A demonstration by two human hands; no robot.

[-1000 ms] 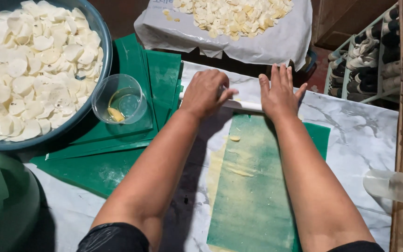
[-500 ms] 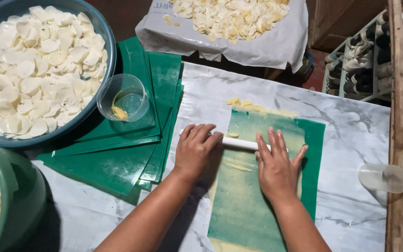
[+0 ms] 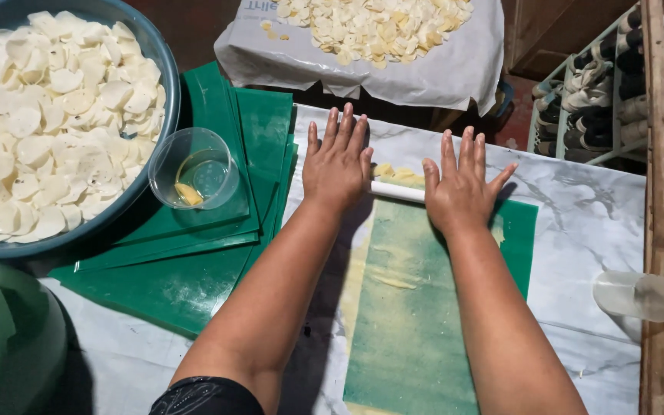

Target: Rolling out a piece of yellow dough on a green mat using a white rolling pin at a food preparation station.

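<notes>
Marble-patterned covering spread over the table (image 3: 578,230), where a white rolling pin (image 3: 397,191) lay crosswise at the far end of a green plastic sheet (image 3: 416,323), its long axis running left to right and its ends hidden under the palms. Both hands pressed flat on the pin, fingers stretched wide and pointing away from the person: the left hand (image 3: 337,165) on its left part, the right hand (image 3: 460,188) on its right. Pale yellow dough (image 3: 397,175) showed just beyond the pin. Left of the pin sat a stack of green sheets (image 3: 217,230) bearing a small clear cup (image 3: 192,169), beside a blue basin (image 3: 136,207) of white slices.
</notes>
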